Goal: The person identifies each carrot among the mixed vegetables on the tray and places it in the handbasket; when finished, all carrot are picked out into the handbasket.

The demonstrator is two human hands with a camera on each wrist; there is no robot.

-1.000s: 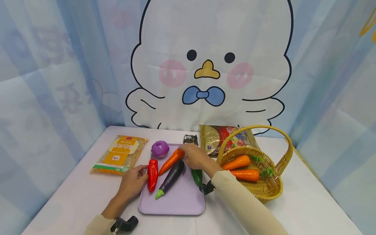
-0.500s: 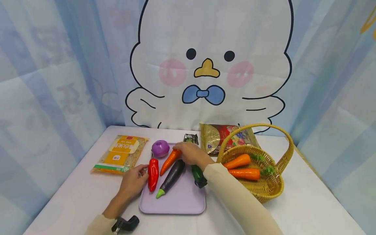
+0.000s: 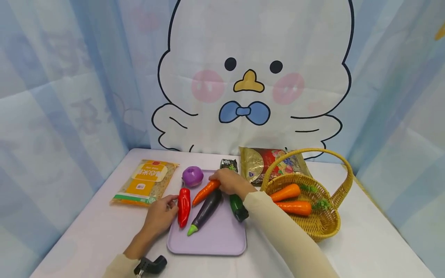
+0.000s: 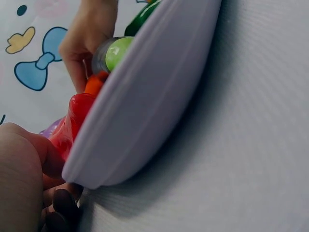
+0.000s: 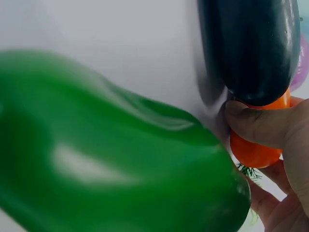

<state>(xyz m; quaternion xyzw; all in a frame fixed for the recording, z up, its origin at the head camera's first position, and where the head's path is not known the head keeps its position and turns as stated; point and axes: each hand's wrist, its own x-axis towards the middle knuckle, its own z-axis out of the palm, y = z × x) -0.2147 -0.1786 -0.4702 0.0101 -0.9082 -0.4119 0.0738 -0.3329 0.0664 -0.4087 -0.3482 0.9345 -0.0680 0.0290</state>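
Observation:
My right hand [image 3: 231,181] grips a carrot [image 3: 206,193] by its thick, leafy end over the back of a lilac tray [image 3: 215,247]. In the right wrist view, the thumb [image 5: 263,124] presses on the carrot [image 5: 258,150], beside the rounded end of an eggplant [image 5: 256,53]. My left hand [image 3: 160,216] holds the tray's left edge. The left wrist view has its thumb over the rim against a red pepper [image 4: 79,111], with curled fingers outside the tray wall [image 4: 140,116]. The eggplant [image 3: 206,210] lies diagonally; a green pepper-like vegetable [image 3: 235,204] lies at right, partly covered.
A purple onion [image 3: 192,176] sits at the tray's back left corner. Right of the tray, a handled wicker basket [image 3: 321,227] contains two carrots [image 3: 295,207]. Around the tray lie a yellow grain bag [image 3: 144,183], a gold-red bag [image 3: 259,162] and a small black packet [image 3: 227,164].
The right hand and its carrot have shifted slightly left over the tray, and the right wrist has turned. My left hand stays at the tray's edge. The head view has shifted a little.

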